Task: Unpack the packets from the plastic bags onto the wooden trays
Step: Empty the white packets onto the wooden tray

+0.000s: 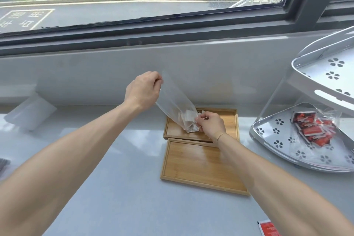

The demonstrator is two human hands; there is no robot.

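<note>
Clear plastic bag hangs tilted at frame centre, mouth down over the far wooden tray, a few packets bunched at its low end. Left hand pinches the bag's upper corner closed; right hand grips packets at the mouth. Film looks thin, limp, likely slippery; packets light and crinkly, best taken by their edges. Near tray lies bare on the grey counter. White rack, right of frame, holds red packets.
</note>
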